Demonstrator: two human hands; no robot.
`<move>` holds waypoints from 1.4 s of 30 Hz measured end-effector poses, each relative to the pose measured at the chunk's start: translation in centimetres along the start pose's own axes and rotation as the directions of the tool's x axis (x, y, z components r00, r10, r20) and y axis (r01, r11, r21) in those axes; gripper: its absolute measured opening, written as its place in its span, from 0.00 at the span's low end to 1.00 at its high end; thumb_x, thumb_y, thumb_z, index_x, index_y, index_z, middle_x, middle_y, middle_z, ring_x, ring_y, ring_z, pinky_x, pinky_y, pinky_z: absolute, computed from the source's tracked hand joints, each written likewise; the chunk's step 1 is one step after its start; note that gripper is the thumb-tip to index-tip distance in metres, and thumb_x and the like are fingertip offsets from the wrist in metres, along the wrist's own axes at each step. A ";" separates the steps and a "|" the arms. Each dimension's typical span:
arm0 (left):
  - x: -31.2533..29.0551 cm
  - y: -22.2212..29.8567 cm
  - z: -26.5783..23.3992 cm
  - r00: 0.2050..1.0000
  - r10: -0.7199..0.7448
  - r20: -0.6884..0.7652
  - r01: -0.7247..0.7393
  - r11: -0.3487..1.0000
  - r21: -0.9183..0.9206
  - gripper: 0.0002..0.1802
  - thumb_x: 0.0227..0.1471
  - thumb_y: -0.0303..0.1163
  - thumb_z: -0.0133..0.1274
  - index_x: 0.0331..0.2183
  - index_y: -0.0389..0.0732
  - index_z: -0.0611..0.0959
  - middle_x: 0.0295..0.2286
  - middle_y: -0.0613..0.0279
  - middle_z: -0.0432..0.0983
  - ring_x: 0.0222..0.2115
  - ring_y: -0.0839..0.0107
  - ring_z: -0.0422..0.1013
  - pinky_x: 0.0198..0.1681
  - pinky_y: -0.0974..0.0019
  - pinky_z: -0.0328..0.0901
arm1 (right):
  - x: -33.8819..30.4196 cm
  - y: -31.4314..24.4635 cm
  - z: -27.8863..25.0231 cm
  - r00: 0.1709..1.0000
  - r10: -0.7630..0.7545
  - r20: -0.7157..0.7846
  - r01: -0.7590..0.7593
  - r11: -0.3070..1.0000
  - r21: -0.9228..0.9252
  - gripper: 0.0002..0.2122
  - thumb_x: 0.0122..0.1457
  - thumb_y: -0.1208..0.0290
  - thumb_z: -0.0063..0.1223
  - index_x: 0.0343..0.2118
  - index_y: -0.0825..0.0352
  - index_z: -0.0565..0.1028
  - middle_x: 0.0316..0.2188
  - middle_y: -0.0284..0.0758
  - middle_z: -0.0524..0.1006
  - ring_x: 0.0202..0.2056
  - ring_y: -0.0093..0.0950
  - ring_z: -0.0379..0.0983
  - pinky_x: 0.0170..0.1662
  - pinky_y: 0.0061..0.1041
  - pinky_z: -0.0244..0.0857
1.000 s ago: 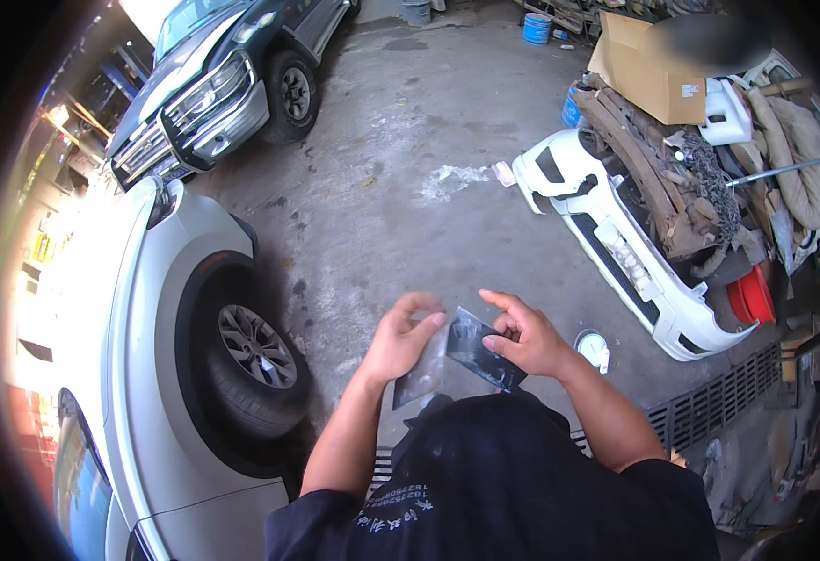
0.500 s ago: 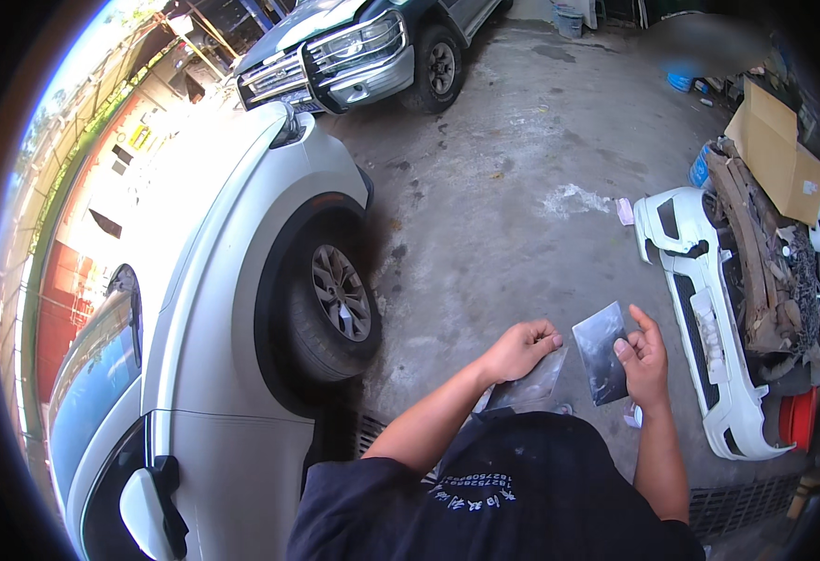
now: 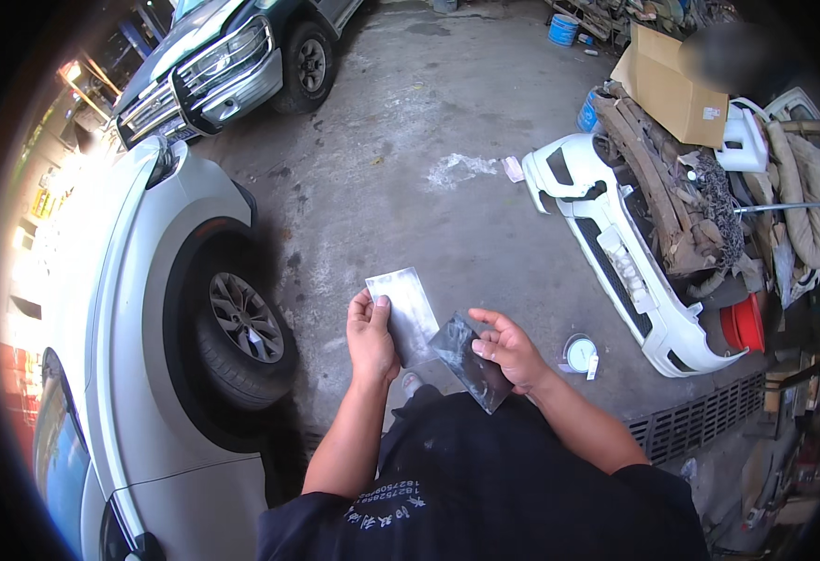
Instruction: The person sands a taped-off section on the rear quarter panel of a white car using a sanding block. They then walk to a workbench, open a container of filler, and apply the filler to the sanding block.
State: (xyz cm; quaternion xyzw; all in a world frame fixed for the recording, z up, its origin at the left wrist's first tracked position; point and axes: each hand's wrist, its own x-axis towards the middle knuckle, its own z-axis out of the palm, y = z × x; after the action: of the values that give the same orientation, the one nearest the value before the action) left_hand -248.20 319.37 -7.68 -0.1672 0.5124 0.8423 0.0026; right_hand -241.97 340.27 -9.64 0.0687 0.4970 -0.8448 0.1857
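My left hand (image 3: 370,335) grips a thin, flat rectangular plate (image 3: 404,309), pale grey with whitish smears, thumb on its face and fingers behind. My right hand (image 3: 508,351) pinches a dark grey rectangular plate (image 3: 471,360) with pale smears, thumb on top. The dark plate tilts, and its upper left corner overlaps the edge of the pale plate; whether they touch I cannot tell. Both plates are held in front of my dark shirt, above the concrete floor. What the plates are made of is not plain.
A white car (image 3: 148,309) stands close on my left, its front wheel (image 3: 244,318) turned out. Ahead is a dark off-roader (image 3: 213,70). To the right lie a white bumper (image 3: 630,280), a cardboard box (image 3: 672,89) and a red rim (image 3: 742,323). A round tin (image 3: 579,354) sits near a floor grate (image 3: 700,411).
The view has swung to the right. My left hand has raised its plate from lying low to standing up. The dark plate has tilted over and come up against the pale one in view.
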 end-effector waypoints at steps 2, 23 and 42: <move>-0.4 -0.3 0.2 0.988 0.108 0.108 -0.125 0.978 0.167 0.12 0.59 0.25 0.46 0.45 0.34 0.70 0.34 0.63 0.74 0.34 0.79 0.69 0.42 0.74 0.64 | 1.0 -0.8 -0.1 0.999 0.007 -0.036 -0.006 1.000 0.017 0.26 0.58 0.78 0.52 0.59 0.67 0.59 0.30 0.29 0.73 0.32 0.16 0.70 0.38 0.18 0.66; 0.5 2.8 1.7 0.859 -0.127 0.496 -0.119 0.893 0.434 0.09 0.57 0.29 0.51 0.40 0.35 0.76 0.27 0.68 0.74 0.29 0.82 0.68 0.32 0.76 0.63 | -0.2 -5.4 -0.8 0.969 -0.243 0.048 0.227 0.792 -0.567 0.25 0.55 0.78 0.55 0.57 0.67 0.63 0.23 0.25 0.67 0.24 0.13 0.61 0.29 0.16 0.59; -1.1 1.4 -0.8 0.726 -0.363 0.584 -0.221 0.681 0.698 0.14 0.60 0.40 0.48 0.34 0.37 0.76 0.27 0.68 0.71 0.30 0.81 0.65 0.36 0.72 0.63 | -0.1 -3.7 -1.4 0.945 -0.326 0.022 0.285 0.791 -0.542 0.27 0.55 0.78 0.56 0.58 0.69 0.61 0.23 0.27 0.72 0.25 0.14 0.66 0.29 0.16 0.61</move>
State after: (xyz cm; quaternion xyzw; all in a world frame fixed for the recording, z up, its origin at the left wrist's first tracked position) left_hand -247.19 318.22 -6.49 0.1488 0.7567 0.5653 0.2928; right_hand -243.35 343.11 -7.27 -0.0367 0.7248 -0.6868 0.0405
